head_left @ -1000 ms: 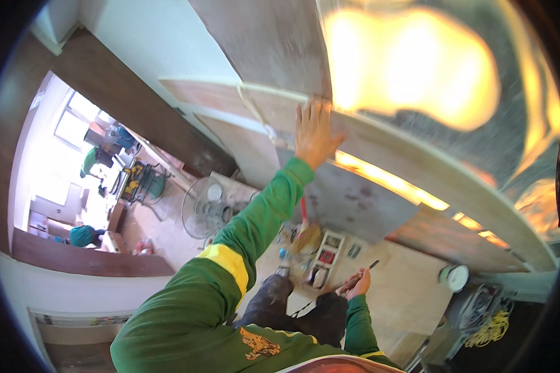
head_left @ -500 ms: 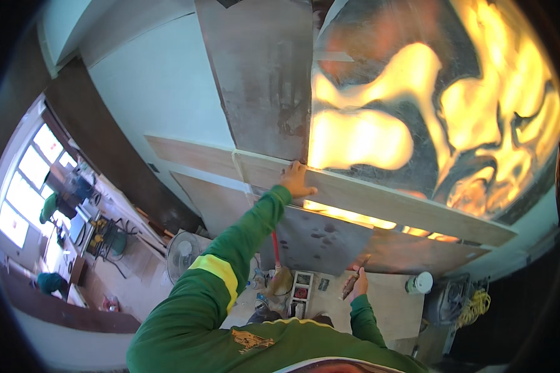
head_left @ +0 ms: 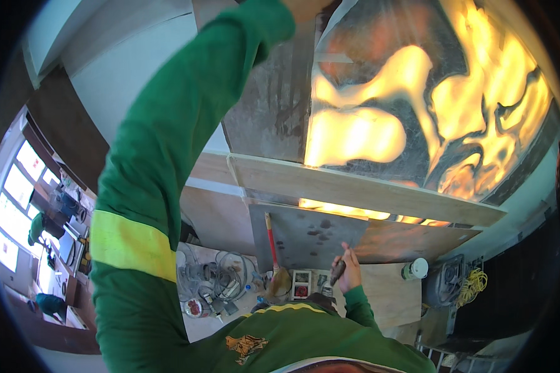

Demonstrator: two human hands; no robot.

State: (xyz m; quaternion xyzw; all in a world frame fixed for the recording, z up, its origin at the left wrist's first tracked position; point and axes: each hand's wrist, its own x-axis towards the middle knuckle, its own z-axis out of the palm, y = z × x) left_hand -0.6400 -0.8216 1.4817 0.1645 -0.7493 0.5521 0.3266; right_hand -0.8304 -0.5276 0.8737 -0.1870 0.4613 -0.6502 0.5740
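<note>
My left arm reaches up across the view, and my left hand (head_left: 306,9) is cut off by the top edge, its fingers out of sight. It is near the seam between a dull grey sheet (head_left: 267,127) and a glossy panel (head_left: 361,140) with wavy yellow reflections. Low in front of me, my right hand (head_left: 352,272) grips a dark-handled hand tool (head_left: 338,272), some fingers stretched out. The tool's exact kind is unclear. Below the panels runs a pale wooden board (head_left: 354,183). A spotted grey sheet (head_left: 298,233) leans beneath it.
A red-handled brush (head_left: 271,239) leans against the spotted sheet, beside a white divided tray (head_left: 301,284). Coiled hoses and cables (head_left: 230,276) lie left of it. At the right stand a white tub (head_left: 419,268) and a yellow cord coil (head_left: 473,287). Another person (head_left: 51,304) is far left.
My left hand has left the wooden board and gone up to the top edge. My right hand has shifted slightly left and up with the tool, its fingers now more stretched.
</note>
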